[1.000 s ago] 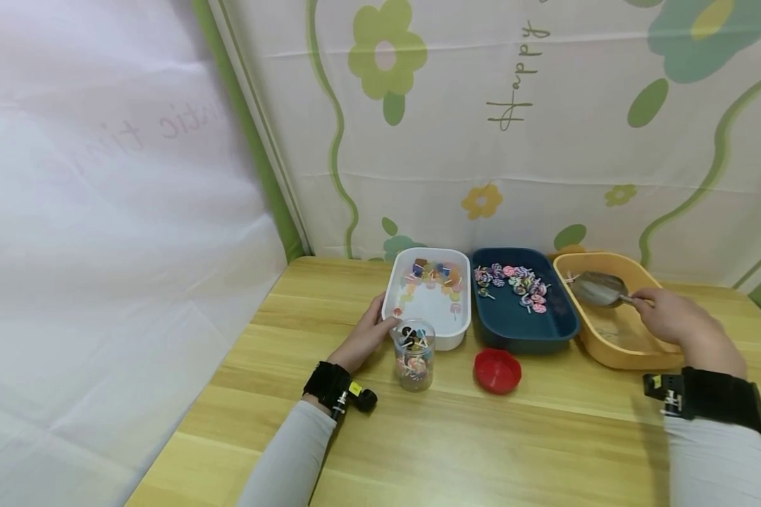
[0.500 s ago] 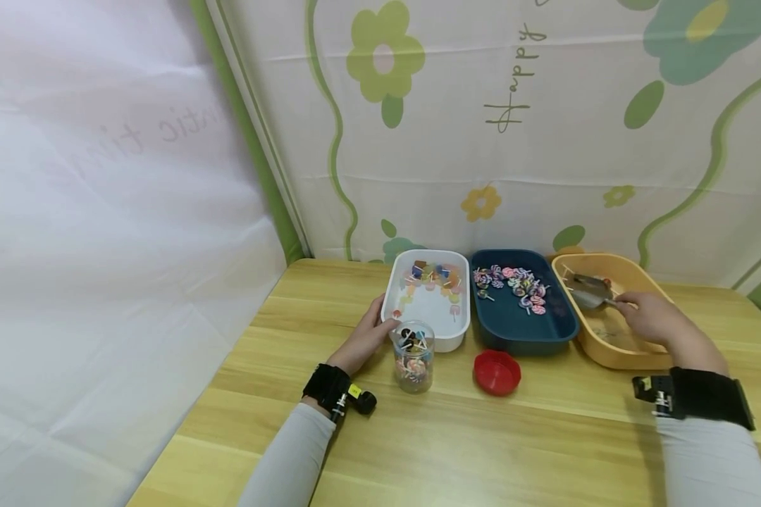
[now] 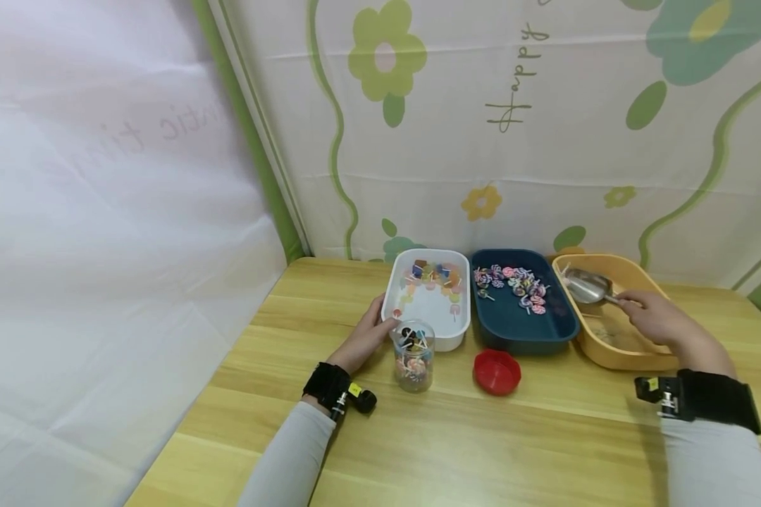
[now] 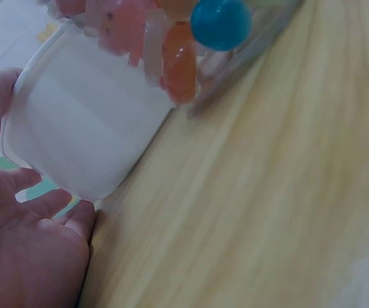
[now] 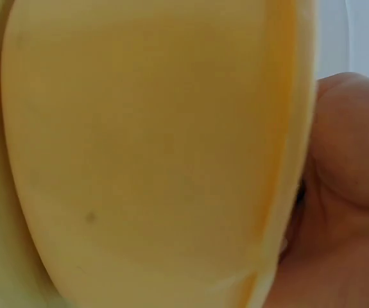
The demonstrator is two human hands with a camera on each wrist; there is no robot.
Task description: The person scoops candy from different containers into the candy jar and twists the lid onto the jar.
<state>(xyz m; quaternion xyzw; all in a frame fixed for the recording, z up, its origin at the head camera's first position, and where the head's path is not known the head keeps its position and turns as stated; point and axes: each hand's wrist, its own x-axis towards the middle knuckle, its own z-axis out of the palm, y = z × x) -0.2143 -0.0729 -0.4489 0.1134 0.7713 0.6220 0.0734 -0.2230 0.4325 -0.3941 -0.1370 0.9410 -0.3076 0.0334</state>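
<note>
My left hand (image 3: 366, 338) holds the near left corner of a white bin (image 3: 431, 341), thumb on the rim and fingers along its outer side, as the left wrist view shows. Next to it stands a clear plastic jar (image 3: 413, 377) partly filled with small lollipops. With my right hand (image 3: 656, 320) I grip the handle of a metal scoop (image 3: 588, 286), which lies tilted inside the yellow bin (image 3: 628, 359) by its left wall. Bits of lollipop show beside the scoop's mouth; its load is hard to make out. The bin's outer wall hides most of the right hand's fingers in the right wrist view.
Between the white and yellow bins sits a dark blue bin (image 3: 523, 345) with several swirl lollipops (image 3: 526, 287). A red lid (image 3: 497, 372) lies in front of it on the wooden table (image 3: 482, 451). A patterned curtain (image 3: 431, 155) hangs behind.
My right hand has shifted slightly left with the scoop, which turned in the yellow bin and then tipped back. My left hand, the jar and the other bins stay put.
</note>
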